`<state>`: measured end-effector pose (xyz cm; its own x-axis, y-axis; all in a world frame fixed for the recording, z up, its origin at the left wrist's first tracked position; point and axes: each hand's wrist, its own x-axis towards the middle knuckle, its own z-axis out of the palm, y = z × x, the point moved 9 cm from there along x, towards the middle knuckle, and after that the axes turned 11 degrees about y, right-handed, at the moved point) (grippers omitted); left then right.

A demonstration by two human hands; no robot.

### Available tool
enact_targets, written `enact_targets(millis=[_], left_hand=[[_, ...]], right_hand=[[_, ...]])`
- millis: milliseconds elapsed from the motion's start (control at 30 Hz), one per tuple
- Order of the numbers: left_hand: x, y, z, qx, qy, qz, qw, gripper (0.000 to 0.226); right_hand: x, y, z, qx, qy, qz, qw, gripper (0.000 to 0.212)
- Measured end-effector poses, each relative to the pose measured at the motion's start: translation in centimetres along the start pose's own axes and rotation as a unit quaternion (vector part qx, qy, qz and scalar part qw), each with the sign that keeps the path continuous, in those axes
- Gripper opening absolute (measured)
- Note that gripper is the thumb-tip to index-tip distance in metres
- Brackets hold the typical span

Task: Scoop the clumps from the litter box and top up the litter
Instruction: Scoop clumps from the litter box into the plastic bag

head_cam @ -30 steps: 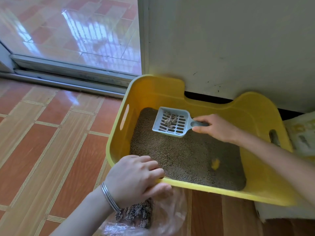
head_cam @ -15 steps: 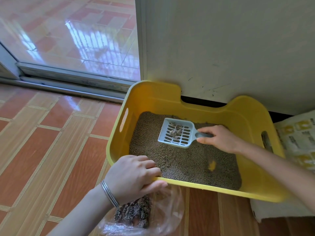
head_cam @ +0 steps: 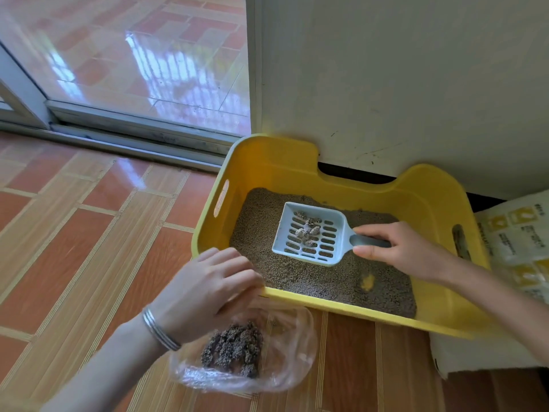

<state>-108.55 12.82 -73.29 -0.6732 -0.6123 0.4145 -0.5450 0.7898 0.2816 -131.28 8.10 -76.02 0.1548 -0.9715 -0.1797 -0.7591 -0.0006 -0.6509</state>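
The scoop (head_cam: 315, 248) hangs over the middle of the litter (head_cam: 312, 281) inside the yellow litter box (head_cam: 276, 162), its slotted pan level and pointing to the far-left corner. A few grey clumps (head_cam: 307, 230) lie on the slots. A second ago it sat closer to that far-left corner; since then it has drawn back toward the near rim. The right hand (head_cam: 398, 248) grips the grey handle (head_cam: 371, 241), thumb on the near side and fingers curled over the far side, as before.

The left hand (head_cam: 208, 283) is at the box's near-left corner, fingers bent over the rim, less tightly bunched than earlier and blurred. I cannot tell whether it also pinches the bag. Just below it a clear plastic bag (head_cam: 285, 361) lies on the tiled floor (head_cam: 89, 248), holding a dark heap of scooped clumps (head_cam: 234, 352). A printed sack (head_cam: 517, 242) leans beside the box's right end.
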Motion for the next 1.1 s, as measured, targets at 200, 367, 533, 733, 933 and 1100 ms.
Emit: enact_targets(millis=[200, 367, 533, 733, 933, 1100], left_hand=[[-4.0, -1.5, -4.0, 0.063, 0.02, -0.081, 0.995, 0.029], [-7.9, -0.9, -2.9, 0.08, -0.054, -0.114, 0.989, 0.007], [-10.9, 0.1, -0.8, 0.06, -0.106, -0.113, 0.986, 0.023], [-12.4, 0.9, 1.8, 0.061, -0.16, -0.097, 0.98, 0.025], [-13.5, 1.2, 5.0, 0.068, -0.199, -0.083, 0.974, 0.034], [-14.4, 0.9, 6.1, 0.067, -0.213, -0.086, 0.971, 0.041]], right_hand=[[-3.9, -6.5, 0.5, 0.057, -0.033, -0.073, 0.995, 0.025], [-6.5, -8.5, 3.8, 0.02, -0.082, -0.098, 0.992, 0.031], [-9.0, -7.2, 8.4, -0.063, -0.108, -0.092, 0.988, 0.036], [-9.1, -5.0, 11.5, -0.261, -0.064, -0.122, 0.955, 0.035], [-8.8, -3.9, 14.0, -0.325, -0.053, -0.119, 0.937, 0.062], [-9.1, -4.4, 14.0, -0.324, -0.025, -0.139, 0.935, 0.073]])
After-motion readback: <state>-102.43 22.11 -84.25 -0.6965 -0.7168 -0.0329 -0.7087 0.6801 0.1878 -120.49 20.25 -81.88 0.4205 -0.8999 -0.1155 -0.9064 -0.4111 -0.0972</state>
